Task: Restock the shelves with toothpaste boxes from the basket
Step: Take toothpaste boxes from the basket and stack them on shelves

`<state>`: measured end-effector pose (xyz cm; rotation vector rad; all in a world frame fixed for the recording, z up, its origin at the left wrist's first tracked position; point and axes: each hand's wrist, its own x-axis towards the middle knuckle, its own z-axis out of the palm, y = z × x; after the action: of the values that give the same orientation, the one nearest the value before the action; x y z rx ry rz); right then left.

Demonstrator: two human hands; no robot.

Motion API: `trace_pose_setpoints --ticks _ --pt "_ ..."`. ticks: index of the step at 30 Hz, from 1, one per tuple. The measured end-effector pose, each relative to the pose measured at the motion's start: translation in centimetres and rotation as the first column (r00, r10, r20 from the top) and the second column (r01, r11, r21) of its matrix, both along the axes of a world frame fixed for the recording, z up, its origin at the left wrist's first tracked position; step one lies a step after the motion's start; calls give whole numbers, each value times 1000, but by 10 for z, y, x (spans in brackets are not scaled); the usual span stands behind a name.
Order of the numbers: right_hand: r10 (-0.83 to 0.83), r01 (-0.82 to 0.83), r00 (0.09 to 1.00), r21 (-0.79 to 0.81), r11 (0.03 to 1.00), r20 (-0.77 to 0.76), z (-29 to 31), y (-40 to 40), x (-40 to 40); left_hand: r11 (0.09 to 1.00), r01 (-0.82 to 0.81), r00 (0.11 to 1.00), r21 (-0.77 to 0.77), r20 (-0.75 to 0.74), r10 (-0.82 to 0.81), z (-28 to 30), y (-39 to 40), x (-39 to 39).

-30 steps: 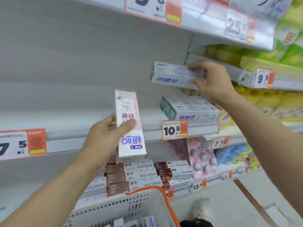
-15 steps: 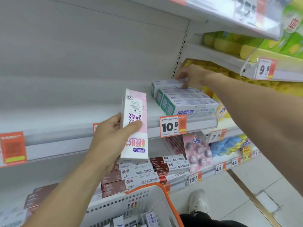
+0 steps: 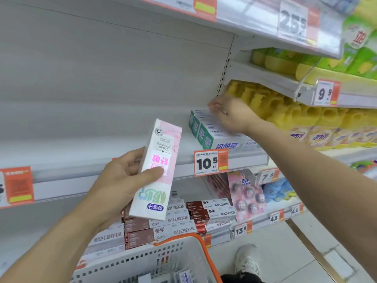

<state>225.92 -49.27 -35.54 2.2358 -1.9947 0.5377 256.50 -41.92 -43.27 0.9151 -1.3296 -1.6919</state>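
Observation:
My left hand (image 3: 120, 180) grips a pink-and-white toothpaste box (image 3: 158, 160), held nearly upright in front of the middle shelf (image 3: 81, 176). My right hand (image 3: 230, 117) is blurred and hovers over the back of a row of green-and-white toothpaste boxes (image 3: 204, 133) lying on that shelf above the 10.5 price tag (image 3: 210, 162). Its fingers look loosely bent with nothing in them. The white basket (image 3: 183, 245) with an orange handle hangs at the bottom, with a few boxes (image 3: 184, 275) inside.
The middle shelf left of the green-and-white row is bare. Brown-and-white boxes (image 3: 163, 227) fill the shelf below. Yellow packs (image 3: 285, 111) and pink hanging packs (image 3: 246, 195) stand to the right. My shoe (image 3: 246, 260) is on the tiled floor.
My right hand carried a green-and-white box down to the shelf, set it at the back of the row and let go. My left hand kept the pink box in place.

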Motion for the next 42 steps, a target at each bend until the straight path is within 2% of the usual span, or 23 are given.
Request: trace_pose_setpoints --ticks 1,2,4,5,7,9,12,14,17,22,24,28,30,32,33,35,37,40,42 --pt "96 -87 991 -101 991 93 1 13 19 1000 28 1000 -13 2 -28 4 3 4" --pt "163 -140 956 -109 984 244 1 28 41 998 61 998 -27 7 -60 7 6 10" --pt "186 -281 778 68 957 601 1 62 81 991 124 992 -47 33 -123 12 11 20" --pt "136 -358 701 182 916 700 1 76 96 988 148 988 -52 54 -145 14 14 27" --pt "67 -456 664 332 825 745 -2 93 113 980 196 977 -44 93 -191 14 20 44" --pt "35 -527 575 337 780 818 -4 102 125 964 266 956 -9 128 -262 15 26 70" --pt "-73 -537 390 292 791 918 -9 109 145 953 298 948 42 107 -301 14 35 124" --pt "-130 -491 290 264 830 948 -9 111 163 978 204 975 31 82 -206 14 42 161" --pt "-194 -436 119 227 871 974 -8 111 197 999 -4 999 46 -34 6 14 52 205" --pt "-236 -477 -9 203 855 972 -9 114 267 964 -254 945 83 -193 266 22 63 240" --pt "-278 -546 -5 230 806 961 -12 119 293 913 -396 884 95 -227 408 23 62 253" --pt "-302 -643 87 285 711 949 -21 121 332 812 -568 780 132 -228 583 23 57 282" --pt "-281 -641 68 258 723 957 -25 118 347 743 -663 728 93 -153 669 20 56 291" --pt "-169 -638 33 151 755 985 -28 114 357 727 -679 716 95 -128 686 21 59 296" --pt "-64 -646 65 91 758 996 -29 112 361 755 -644 740 123 -146 656 23 61 299" --pt "175 -663 240 29 748 955 -26 110 369 792 -584 768 177 -195 610 25 64 307" --pt "328 -669 380 12 743 865 -21 109 376 779 -589 749 213 -217 626 24 64 315" --pt "428 -702 492 55 710 758 -18 107 380 710 -667 674 225 -222 704 17 63 322" --pt "360 -755 490 180 630 794 -18 103 378 701 -685 637 198 -304 708 16 64 330"
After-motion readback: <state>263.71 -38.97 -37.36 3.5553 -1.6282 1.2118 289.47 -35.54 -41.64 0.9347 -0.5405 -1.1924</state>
